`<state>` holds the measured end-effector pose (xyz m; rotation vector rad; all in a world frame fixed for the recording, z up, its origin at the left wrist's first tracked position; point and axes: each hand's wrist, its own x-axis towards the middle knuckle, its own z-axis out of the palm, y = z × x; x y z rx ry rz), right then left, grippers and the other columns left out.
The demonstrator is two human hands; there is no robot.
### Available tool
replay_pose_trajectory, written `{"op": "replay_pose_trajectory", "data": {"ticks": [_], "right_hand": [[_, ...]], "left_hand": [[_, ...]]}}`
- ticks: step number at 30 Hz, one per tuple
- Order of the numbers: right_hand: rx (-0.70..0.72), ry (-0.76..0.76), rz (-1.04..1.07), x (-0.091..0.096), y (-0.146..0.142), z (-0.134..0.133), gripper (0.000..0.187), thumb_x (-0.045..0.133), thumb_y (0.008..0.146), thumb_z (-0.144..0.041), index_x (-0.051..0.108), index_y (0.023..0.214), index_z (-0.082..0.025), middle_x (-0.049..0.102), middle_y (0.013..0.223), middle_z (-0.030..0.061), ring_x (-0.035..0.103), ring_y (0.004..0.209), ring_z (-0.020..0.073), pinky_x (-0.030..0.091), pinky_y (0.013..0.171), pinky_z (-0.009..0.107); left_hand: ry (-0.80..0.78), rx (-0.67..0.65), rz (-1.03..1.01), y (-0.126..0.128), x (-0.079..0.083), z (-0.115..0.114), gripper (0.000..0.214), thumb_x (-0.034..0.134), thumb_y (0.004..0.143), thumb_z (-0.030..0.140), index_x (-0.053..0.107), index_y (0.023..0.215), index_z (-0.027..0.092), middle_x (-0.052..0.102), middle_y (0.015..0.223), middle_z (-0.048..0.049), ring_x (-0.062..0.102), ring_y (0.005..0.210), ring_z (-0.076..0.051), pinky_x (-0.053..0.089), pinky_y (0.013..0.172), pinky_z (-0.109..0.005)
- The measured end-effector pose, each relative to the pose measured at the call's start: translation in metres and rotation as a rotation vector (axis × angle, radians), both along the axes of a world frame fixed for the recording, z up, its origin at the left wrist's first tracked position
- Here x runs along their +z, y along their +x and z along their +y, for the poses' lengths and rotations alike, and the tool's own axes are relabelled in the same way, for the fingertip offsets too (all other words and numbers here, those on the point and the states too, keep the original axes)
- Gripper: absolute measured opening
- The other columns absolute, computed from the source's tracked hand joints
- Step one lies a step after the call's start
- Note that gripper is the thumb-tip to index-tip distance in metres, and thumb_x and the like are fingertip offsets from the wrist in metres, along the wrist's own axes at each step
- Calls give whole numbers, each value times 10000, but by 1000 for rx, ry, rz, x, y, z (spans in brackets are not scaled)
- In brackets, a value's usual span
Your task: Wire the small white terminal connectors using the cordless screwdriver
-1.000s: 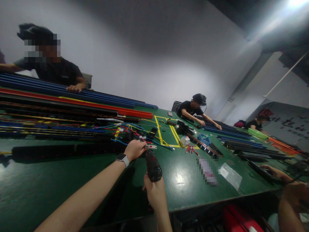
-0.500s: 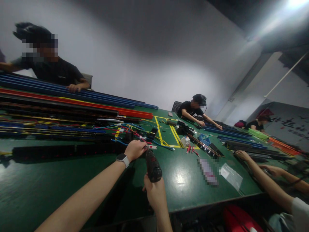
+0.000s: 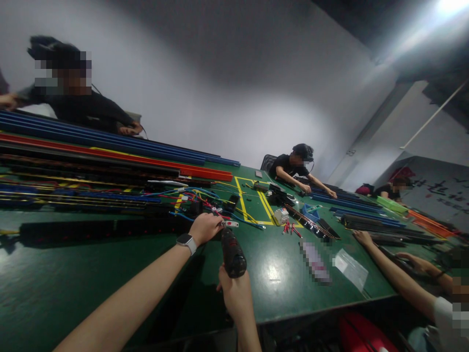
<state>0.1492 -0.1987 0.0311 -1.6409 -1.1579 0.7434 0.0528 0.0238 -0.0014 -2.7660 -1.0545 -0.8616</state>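
Note:
My right hand (image 3: 236,291) is wrapped round the grip of a dark cordless drill (image 3: 233,254), which points away from me over the green table. My left hand (image 3: 205,229), a watch with a pale strap on its wrist, is closed just by the drill's front end. From its fingertips a small white piece with a red mark (image 3: 231,224) sticks out; the drill tip is hidden there. Just beyond the left hand lies a tangle of blue, red and yellow wires (image 3: 198,195) with black blocks among them.
Long blue rails (image 3: 110,142), a red rail (image 3: 205,171) and a black bar (image 3: 91,232) lie on the left. Small red parts (image 3: 291,228), a blue bin (image 3: 311,211) and a plastic bag (image 3: 351,268) lie right. A co-worker's arm (image 3: 395,274) reaches in; other people sit beyond.
My hands and the drill look almost unmoved. The person at the far left has leaned and shifted their hands. The co-worker's arms at the right have moved slightly.

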Motion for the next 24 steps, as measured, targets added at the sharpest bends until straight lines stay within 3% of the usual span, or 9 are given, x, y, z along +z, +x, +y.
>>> {"op": "replay_pose_trajectory", "data": {"ticks": [24], "right_hand": [[19, 52, -3, -9, 1, 0, 211, 539, 868, -346, 625, 916, -159, 632, 648, 14, 617, 581, 181, 429, 548, 249]], "left_hand": [[-10, 8, 10, -1, 3, -3, 236, 549, 933, 402, 711, 975, 234, 723, 885, -80, 656, 876, -218, 434, 803, -320]]}}
